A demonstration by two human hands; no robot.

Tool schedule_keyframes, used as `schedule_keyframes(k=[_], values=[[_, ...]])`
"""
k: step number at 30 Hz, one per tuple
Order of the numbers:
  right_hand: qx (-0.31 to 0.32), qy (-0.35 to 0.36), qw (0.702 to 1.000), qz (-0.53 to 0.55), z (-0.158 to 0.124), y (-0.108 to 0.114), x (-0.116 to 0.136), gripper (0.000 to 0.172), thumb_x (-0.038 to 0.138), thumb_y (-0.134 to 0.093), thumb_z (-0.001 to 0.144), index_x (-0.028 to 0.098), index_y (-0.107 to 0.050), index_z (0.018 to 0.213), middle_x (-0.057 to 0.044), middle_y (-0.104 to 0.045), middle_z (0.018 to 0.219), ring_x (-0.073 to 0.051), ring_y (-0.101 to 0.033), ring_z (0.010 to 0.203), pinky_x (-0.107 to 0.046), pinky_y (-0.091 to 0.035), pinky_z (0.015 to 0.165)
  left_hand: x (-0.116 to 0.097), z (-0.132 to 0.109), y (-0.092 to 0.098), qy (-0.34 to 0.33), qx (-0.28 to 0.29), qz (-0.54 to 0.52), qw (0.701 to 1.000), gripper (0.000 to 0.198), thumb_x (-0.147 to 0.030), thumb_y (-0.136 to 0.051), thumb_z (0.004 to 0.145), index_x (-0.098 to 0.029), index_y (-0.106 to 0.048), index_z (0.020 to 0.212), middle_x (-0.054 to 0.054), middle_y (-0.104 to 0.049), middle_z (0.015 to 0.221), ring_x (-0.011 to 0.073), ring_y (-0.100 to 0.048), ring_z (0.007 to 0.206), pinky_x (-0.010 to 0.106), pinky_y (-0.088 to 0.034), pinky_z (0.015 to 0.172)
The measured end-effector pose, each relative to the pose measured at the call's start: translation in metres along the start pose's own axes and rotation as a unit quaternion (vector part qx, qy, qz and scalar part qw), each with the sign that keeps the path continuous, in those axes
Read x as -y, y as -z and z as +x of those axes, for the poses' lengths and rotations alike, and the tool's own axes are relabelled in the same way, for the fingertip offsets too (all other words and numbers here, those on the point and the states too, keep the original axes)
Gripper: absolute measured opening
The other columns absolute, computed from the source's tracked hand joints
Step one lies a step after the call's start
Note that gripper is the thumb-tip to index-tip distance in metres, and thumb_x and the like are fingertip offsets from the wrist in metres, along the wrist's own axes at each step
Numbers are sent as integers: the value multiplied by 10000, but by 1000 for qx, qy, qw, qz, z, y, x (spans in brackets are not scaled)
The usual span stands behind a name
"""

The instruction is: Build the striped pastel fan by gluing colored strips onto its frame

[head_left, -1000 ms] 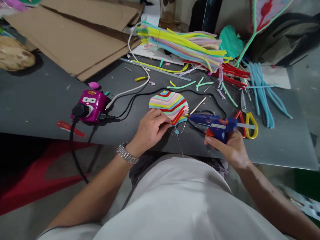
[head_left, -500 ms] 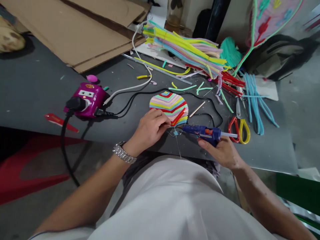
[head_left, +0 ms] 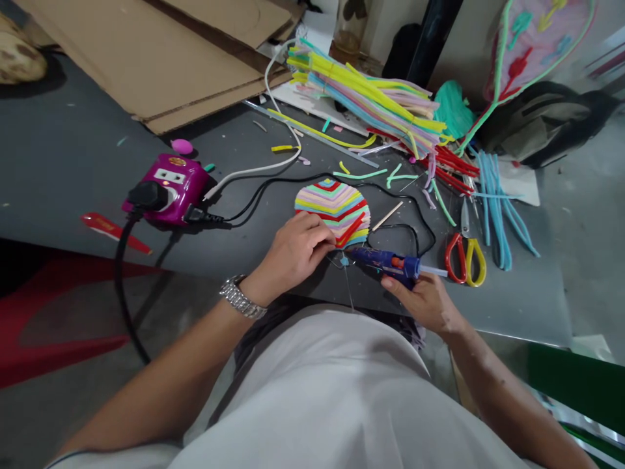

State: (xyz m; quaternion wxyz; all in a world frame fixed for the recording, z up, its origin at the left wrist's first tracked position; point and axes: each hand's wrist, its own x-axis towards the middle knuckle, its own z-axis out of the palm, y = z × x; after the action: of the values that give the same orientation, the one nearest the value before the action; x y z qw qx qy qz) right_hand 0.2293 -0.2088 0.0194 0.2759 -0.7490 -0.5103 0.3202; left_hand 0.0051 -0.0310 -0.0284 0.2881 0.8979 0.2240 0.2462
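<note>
A round disc of striped pipe cleaners [head_left: 332,205] lies on the dark table [head_left: 73,176]. My left hand [head_left: 293,251], with a metal watch on its wrist, is closed and pinches the disc's near edge, where a red pipe cleaner [head_left: 350,231] sticks out. My right hand [head_left: 422,299] grips a blue glue gun [head_left: 385,262], its nozzle pointing left at the disc's lower edge beside my left fingers. A clear glue stick pokes out of the gun's back end.
A magenta power strip [head_left: 173,187] with black and white cables sits left of the disc. Red-and-yellow scissors [head_left: 463,257], a wooden stick [head_left: 387,215], bundles of pipe cleaners [head_left: 371,104] and cardboard sheets [head_left: 161,58] lie around.
My right hand has lowered the glue gun and brought its nozzle left, close under the disc's edge. My left hand keeps its pinch on the disc.
</note>
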Motion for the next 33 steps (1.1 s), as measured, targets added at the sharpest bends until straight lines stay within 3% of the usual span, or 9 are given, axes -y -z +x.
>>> schedule_keyframes(k=[15,23,33], values=[[3,-5,1000,-3,0,-1,0,460,626,-678,914,181,-773,981,-46,-737,844,-246,-696,875,-351,-592,836,2,0,-1,-5,0,-4,1000,193,-243,-564,1050,-196,-695,917,66,-686,932,226,-612,919,375,-481,851],[0,-14,1000,-2,-1,-1,-2,430,620,-684,898,196,-748,867,-49,-706,783,-264,-706,897,-358,-596,826,3,0,-2,-9,-4,3,1000,188,-238,-574,1048,-191,-699,917,68,-683,926,227,-609,906,372,-483,839],[3,-5,1000,-6,-1,-1,-1,438,620,-673,916,189,-743,878,-47,-709,798,-246,-698,866,-347,-590,819,2,0,-2,-19,-9,6,1000,180,-224,-573,1048,-192,-692,917,63,-684,921,222,-607,903,367,-482,849]])
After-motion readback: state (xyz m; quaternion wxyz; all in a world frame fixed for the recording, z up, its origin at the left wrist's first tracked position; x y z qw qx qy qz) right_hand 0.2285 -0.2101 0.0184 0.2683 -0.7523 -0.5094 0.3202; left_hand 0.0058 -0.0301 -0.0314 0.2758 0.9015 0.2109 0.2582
